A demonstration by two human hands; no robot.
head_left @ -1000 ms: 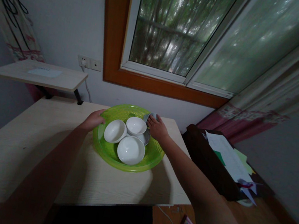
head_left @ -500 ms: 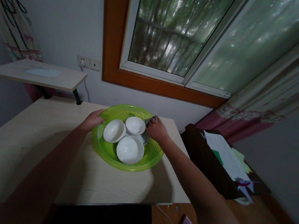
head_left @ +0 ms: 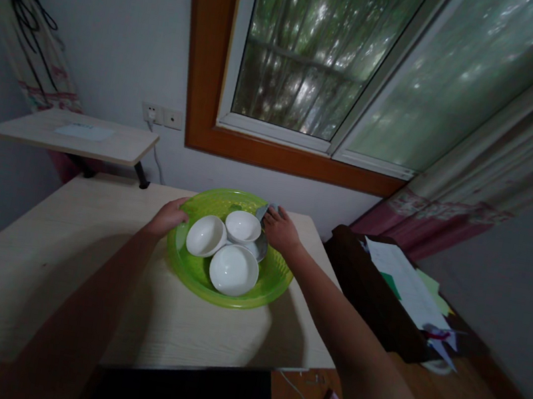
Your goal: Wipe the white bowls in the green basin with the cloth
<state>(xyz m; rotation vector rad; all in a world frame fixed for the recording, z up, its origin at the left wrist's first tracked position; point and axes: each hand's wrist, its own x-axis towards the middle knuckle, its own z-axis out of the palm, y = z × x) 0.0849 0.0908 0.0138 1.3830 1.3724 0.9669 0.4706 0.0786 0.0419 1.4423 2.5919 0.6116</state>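
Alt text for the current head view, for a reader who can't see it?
A person's left hand grips the rim of a green plastic basin holding three white bowls; the right hand rests on a gray cloth at its far right edge. The basin stands on a pale desk.

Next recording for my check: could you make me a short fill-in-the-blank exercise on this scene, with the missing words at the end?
1. The basin holds ____ white bowls.
2. The left hand grips the basin's rim, while the right hand touches a cloth coloured ____.
3. The basin itself is coloured ____.
4. The shelf stands ____ than the surface of the table.

Missing words: three; grey; green; higher.
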